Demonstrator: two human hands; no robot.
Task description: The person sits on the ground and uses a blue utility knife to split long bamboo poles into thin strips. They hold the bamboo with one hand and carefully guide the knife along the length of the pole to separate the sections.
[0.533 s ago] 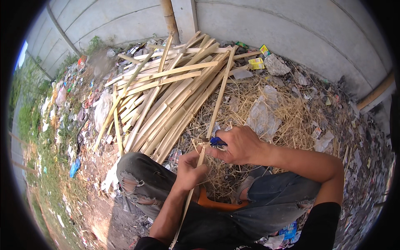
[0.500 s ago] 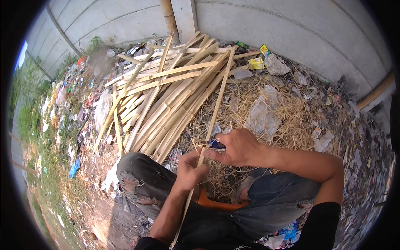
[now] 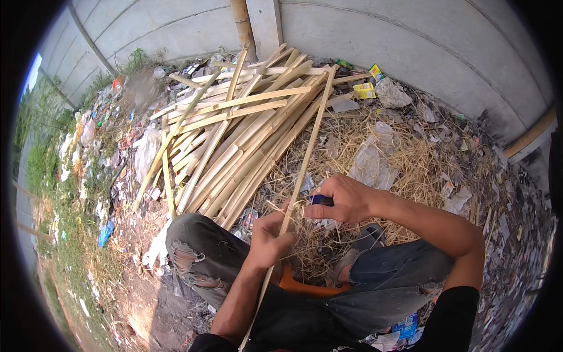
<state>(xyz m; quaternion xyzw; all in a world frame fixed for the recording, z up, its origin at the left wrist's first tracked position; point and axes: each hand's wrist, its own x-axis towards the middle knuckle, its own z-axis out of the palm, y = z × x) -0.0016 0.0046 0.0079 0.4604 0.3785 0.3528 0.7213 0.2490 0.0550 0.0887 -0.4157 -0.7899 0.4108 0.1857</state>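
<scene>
My left hand point(image 3: 268, 242) is closed around a long, narrow bamboo strip point(image 3: 310, 146). The strip slants from the pile's far end down past my lap, and a few thin shavings point(image 3: 274, 206) curl by my left fingers. Just to the right of the strip, my right hand point(image 3: 350, 199) grips a small dark blue tool point(image 3: 322, 200). Only a short part of that tool shows between the fingers, so its kind and any blade are hidden. A small gap separates my right thumb from the strip.
A big heap of split bamboo strips point(image 3: 246, 154) lies ahead. Straw-like shavings point(image 3: 413, 161) and a clear plastic sheet point(image 3: 373, 159) cover ground at right. Litter and grass spread left. A concrete wall point(image 3: 387, 35) and bamboo pole point(image 3: 241, 23) stand behind. Something orange point(image 3: 305, 286) sits between my legs.
My right hand has moved slightly right, away from the strip, with the blue tool, which shows more plainly now. The left hand keeps its hold in nearly the same place.
</scene>
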